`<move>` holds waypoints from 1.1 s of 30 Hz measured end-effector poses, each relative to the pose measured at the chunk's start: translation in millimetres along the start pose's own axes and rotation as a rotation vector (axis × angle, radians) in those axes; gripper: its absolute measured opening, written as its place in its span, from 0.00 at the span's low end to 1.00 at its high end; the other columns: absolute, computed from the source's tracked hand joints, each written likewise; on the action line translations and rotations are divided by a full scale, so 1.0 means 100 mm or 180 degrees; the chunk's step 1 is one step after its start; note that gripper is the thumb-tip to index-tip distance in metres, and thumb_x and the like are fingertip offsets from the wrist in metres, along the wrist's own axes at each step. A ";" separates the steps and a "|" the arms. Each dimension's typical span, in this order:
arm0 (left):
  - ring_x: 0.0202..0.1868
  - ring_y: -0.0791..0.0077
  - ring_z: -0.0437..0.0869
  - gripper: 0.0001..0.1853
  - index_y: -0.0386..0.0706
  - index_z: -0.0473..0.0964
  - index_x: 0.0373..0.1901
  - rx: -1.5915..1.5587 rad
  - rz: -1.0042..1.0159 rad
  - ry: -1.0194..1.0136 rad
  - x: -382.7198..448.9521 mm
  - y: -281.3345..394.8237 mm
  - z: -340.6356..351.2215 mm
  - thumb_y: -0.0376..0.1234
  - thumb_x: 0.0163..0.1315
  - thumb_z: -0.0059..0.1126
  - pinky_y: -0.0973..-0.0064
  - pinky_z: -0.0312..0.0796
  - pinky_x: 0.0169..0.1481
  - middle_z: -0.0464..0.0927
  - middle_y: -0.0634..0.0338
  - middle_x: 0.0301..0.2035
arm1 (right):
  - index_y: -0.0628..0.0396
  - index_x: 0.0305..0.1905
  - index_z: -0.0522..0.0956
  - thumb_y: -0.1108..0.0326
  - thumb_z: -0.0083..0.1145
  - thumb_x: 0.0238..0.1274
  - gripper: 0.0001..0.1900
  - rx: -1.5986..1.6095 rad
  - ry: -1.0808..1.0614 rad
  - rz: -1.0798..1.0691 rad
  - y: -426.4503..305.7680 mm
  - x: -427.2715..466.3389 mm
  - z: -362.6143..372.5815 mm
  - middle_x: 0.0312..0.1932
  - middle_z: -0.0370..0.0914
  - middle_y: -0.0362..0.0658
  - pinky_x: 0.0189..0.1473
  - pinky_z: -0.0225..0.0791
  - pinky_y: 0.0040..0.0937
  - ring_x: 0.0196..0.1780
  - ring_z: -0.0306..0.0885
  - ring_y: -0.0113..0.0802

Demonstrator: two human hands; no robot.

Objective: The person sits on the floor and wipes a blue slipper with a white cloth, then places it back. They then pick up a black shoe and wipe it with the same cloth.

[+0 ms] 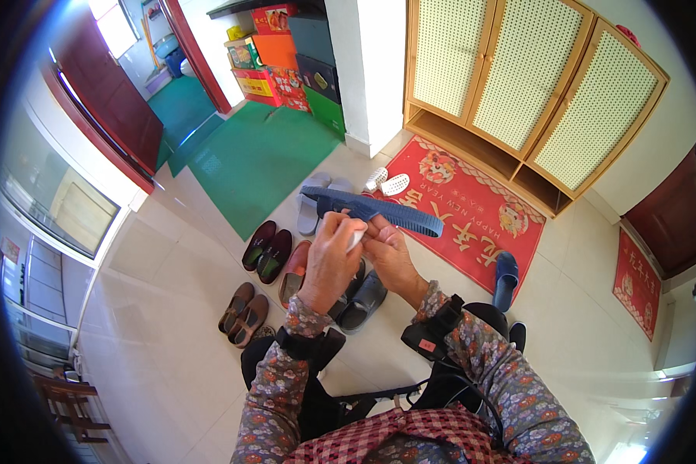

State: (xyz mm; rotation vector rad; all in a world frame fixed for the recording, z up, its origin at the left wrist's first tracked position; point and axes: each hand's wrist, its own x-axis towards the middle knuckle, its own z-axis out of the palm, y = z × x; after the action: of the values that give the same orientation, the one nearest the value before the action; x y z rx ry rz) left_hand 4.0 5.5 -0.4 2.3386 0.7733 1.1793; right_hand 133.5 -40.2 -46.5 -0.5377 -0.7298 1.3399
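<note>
A blue slide sandal (pixel 406 216) is held up in front of me, its ribbed sole edge showing. My right hand (pixel 395 258) grips it at the strap. In my left hand (pixel 333 255) is a small white wad, perhaps tissue or cloth, pinched close to the strap and to my right fingers. Another blue slide sandal (pixel 505 281) lies on the edge of the red mat, at the right. Below and behind my hands, grey clogs (pixel 362 304) and a reddish-brown shoe (pixel 294 272) stand on the floor, partly hidden.
Grey slippers (pixel 306 214), dark maroon shoes (pixel 274 256) and brown strap shoes (pixel 249 322) stand to the left. White perforated clogs (pixel 395 185) rest by the red mat (pixel 470 232). Beyond are a green mat (pixel 255 162), stacked boxes (pixel 275 51) and a wooden cabinet (pixel 504 81).
</note>
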 end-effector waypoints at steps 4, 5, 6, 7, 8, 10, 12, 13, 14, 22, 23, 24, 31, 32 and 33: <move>0.41 0.50 0.81 0.16 0.40 0.78 0.43 0.0305 -0.0353 0.0344 0.06 -0.15 -0.14 0.19 0.52 0.57 0.64 0.74 0.46 0.76 0.49 0.39 | 0.62 0.68 0.66 0.83 0.44 0.64 0.26 0.0008 -0.0082 0.0055 0.03 0.00 0.01 0.68 0.71 0.45 0.73 0.55 0.30 0.72 0.66 0.32; 0.41 0.51 0.81 0.15 0.40 0.78 0.42 0.0318 -0.0567 0.0547 0.07 -0.19 -0.17 0.19 0.52 0.57 0.64 0.74 0.46 0.76 0.49 0.39 | 0.62 0.68 0.66 0.83 0.44 0.64 0.26 0.0079 -0.0144 0.0051 0.04 0.00 0.02 0.68 0.71 0.45 0.73 0.55 0.29 0.72 0.66 0.31; 0.41 0.51 0.81 0.15 0.40 0.78 0.42 0.0323 -0.0490 0.0557 0.08 -0.21 -0.19 0.19 0.52 0.56 0.64 0.73 0.46 0.76 0.50 0.39 | 0.62 0.68 0.66 0.84 0.44 0.64 0.27 0.0034 -0.0073 0.0126 0.04 -0.01 0.03 0.68 0.70 0.45 0.73 0.55 0.29 0.72 0.65 0.31; 0.41 0.51 0.81 0.15 0.40 0.78 0.42 0.0328 -0.0470 0.0626 0.08 -0.22 -0.20 0.19 0.52 0.56 0.64 0.73 0.46 0.76 0.50 0.39 | 0.62 0.69 0.65 0.84 0.44 0.64 0.27 0.0025 -0.0058 0.0142 0.05 -0.01 0.03 0.69 0.70 0.45 0.73 0.54 0.29 0.72 0.65 0.31; 0.41 0.51 0.81 0.15 0.40 0.78 0.41 0.0331 -0.0447 0.0690 0.07 -0.23 -0.20 0.19 0.52 0.56 0.64 0.73 0.46 0.76 0.50 0.39 | 0.62 0.69 0.65 0.84 0.44 0.64 0.27 0.0072 -0.0155 0.0084 0.05 -0.01 0.04 0.69 0.70 0.46 0.73 0.54 0.29 0.73 0.65 0.31; 0.41 0.51 0.81 0.14 0.39 0.78 0.41 0.0223 -0.0391 0.0455 0.05 -0.20 -0.17 0.19 0.52 0.56 0.64 0.73 0.45 0.76 0.50 0.39 | 0.62 0.70 0.64 0.85 0.44 0.63 0.28 -0.0111 -0.0069 0.0136 0.04 0.00 0.03 0.70 0.68 0.46 0.74 0.53 0.30 0.73 0.65 0.32; 0.41 0.50 0.81 0.14 0.39 0.78 0.41 0.0263 -0.0233 0.0185 0.05 -0.18 -0.16 0.19 0.53 0.56 0.63 0.73 0.46 0.76 0.50 0.39 | 0.62 0.70 0.63 0.85 0.44 0.62 0.29 -0.0209 -0.0110 0.0100 0.03 0.01 0.01 0.71 0.68 0.47 0.74 0.52 0.30 0.73 0.65 0.33; 0.41 0.50 0.81 0.14 0.39 0.78 0.41 0.0285 -0.0373 0.0267 0.05 -0.17 -0.17 0.19 0.53 0.56 0.63 0.73 0.46 0.76 0.50 0.39 | 0.63 0.70 0.63 0.85 0.43 0.62 0.29 -0.0235 -0.0136 0.0093 0.03 0.00 0.01 0.71 0.68 0.47 0.74 0.52 0.30 0.73 0.65 0.33; 0.41 0.50 0.81 0.14 0.39 0.78 0.41 0.0307 -0.0403 0.0323 0.05 -0.17 -0.19 0.19 0.53 0.56 0.63 0.73 0.46 0.76 0.50 0.39 | 0.63 0.71 0.63 0.85 0.43 0.62 0.30 -0.0259 -0.0163 0.0099 0.03 -0.01 0.00 0.71 0.68 0.47 0.75 0.52 0.30 0.73 0.65 0.33; 0.42 0.49 0.81 0.13 0.39 0.78 0.42 0.0473 -0.0453 0.0284 0.07 -0.26 -0.27 0.20 0.54 0.56 0.63 0.73 0.46 0.76 0.48 0.40 | 0.64 0.71 0.61 0.86 0.42 0.62 0.31 -0.0367 -0.0134 0.0253 0.05 0.00 0.04 0.71 0.67 0.47 0.76 0.51 0.31 0.75 0.63 0.34; 0.42 0.49 0.81 0.13 0.39 0.78 0.42 0.0476 -0.0448 0.0203 0.06 -0.26 -0.26 0.20 0.54 0.56 0.62 0.73 0.46 0.76 0.48 0.40 | 0.64 0.72 0.61 0.87 0.42 0.61 0.31 -0.0382 -0.0119 0.0247 0.04 0.00 0.04 0.71 0.67 0.47 0.76 0.51 0.31 0.75 0.63 0.34; 0.43 0.49 0.81 0.13 0.39 0.78 0.41 0.0446 -0.0333 0.0057 0.05 -0.27 -0.27 0.20 0.54 0.57 0.62 0.73 0.46 0.76 0.47 0.40 | 0.64 0.72 0.61 0.87 0.42 0.62 0.31 -0.0401 -0.0177 0.0232 0.04 0.00 0.03 0.71 0.67 0.47 0.76 0.51 0.31 0.75 0.63 0.34; 0.42 0.49 0.81 0.13 0.39 0.78 0.41 0.0712 -0.0759 0.0430 0.09 -0.22 -0.32 0.20 0.54 0.57 0.61 0.73 0.46 0.76 0.48 0.40 | 0.63 0.72 0.60 0.86 0.41 0.63 0.31 -0.0484 -0.0239 0.0264 0.01 0.00 0.04 0.72 0.66 0.47 0.76 0.51 0.30 0.75 0.62 0.33; 0.42 0.48 0.81 0.13 0.39 0.78 0.41 0.0594 -0.0593 0.0418 0.08 -0.19 -0.28 0.20 0.53 0.57 0.61 0.73 0.46 0.76 0.48 0.40 | 0.63 0.72 0.60 0.86 0.41 0.63 0.31 -0.0444 -0.0278 0.0191 0.01 0.00 0.05 0.72 0.66 0.47 0.76 0.51 0.30 0.75 0.62 0.33; 0.42 0.48 0.81 0.13 0.39 0.78 0.41 0.0575 -0.0514 0.0219 0.07 -0.17 -0.24 0.20 0.53 0.56 0.61 0.73 0.47 0.76 0.48 0.40 | 0.63 0.72 0.60 0.86 0.41 0.63 0.31 -0.0537 -0.0196 0.0266 0.02 0.01 0.05 0.72 0.66 0.47 0.76 0.51 0.30 0.75 0.62 0.33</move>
State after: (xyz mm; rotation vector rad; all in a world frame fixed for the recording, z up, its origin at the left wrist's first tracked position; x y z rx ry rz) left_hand -17.4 25.5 6.7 2.3349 1.1125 1.1677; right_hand 128.5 -39.4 -43.9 -0.6696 -0.8844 1.3847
